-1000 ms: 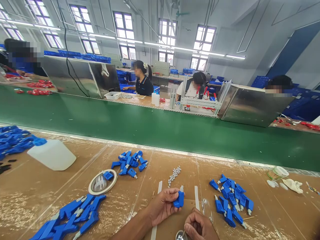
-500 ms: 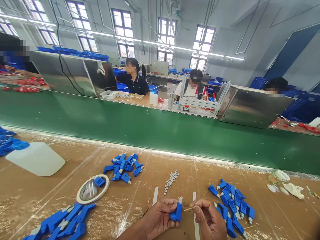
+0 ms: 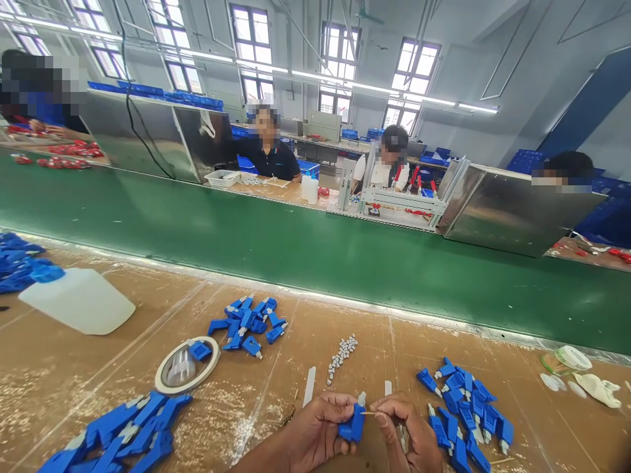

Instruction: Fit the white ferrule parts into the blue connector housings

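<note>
My left hand (image 3: 323, 430) is closed around a blue plastic part (image 3: 351, 428) with a pale tip sticking up. Between the thumb and fingers of my right hand (image 3: 409, 430) is a thin wooden stick (image 3: 369, 413), its far end meeting the upper side of the blue part. Whether that end enters the part I cannot tell. Just beyond my hands lies a trail of small grey pieces (image 3: 341, 358). Right of my right hand is a heap of similar blue parts (image 3: 466, 404).
More blue parts (image 3: 250, 322) lie beyond and left of my hands. A tape roll (image 3: 162, 381) and a white jug (image 3: 79, 302) stand farther left. At right are a small tub (image 3: 574, 358) and a white cloth (image 3: 597, 389). Several people sit across the green belt (image 3: 276, 243).
My right hand has moved left, bringing the stick's end from just short of the blue part against it. The whole view has shifted slightly. A person opposite has turned their head.
</note>
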Available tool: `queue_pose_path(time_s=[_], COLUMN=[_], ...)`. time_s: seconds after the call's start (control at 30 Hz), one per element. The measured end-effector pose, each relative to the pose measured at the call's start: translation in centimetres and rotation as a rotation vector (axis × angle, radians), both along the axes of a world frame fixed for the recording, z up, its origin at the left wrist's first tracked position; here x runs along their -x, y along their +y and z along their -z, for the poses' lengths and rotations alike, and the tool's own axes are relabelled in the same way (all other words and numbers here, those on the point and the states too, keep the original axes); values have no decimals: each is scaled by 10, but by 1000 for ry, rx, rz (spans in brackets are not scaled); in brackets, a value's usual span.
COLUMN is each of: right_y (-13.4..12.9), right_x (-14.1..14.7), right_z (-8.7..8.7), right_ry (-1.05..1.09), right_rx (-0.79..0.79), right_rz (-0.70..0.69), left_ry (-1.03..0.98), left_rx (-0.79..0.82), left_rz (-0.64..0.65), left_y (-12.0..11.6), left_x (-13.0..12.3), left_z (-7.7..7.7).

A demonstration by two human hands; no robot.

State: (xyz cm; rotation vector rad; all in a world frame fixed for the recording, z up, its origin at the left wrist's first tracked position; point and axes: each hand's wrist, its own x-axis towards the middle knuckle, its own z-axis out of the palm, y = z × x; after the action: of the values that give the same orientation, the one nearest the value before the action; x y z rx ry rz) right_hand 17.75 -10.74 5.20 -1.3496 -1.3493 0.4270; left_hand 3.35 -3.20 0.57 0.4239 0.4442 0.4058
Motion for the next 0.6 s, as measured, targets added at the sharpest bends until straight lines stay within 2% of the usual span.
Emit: queue_pose_path(time_s=[0.2,0.47,0.53,0.6], right_y=[-1,-2,-3,-7], right_x=[0,-5,-6,-9], right_z=[5,8,5,2], right_ry=[-63,-142,-105,-11], right_rx=[-2,-32,-24,2], right_rz=[-8,-56,-54,9], left_ry=[-39,4,12,20], left_rx=[-2,-23,-19,-14], left_rz=[1,-1,1,-3], left_y=[0,-1,0,0], left_x=[1,0,0,0], left_z=[-1,0,0,0])
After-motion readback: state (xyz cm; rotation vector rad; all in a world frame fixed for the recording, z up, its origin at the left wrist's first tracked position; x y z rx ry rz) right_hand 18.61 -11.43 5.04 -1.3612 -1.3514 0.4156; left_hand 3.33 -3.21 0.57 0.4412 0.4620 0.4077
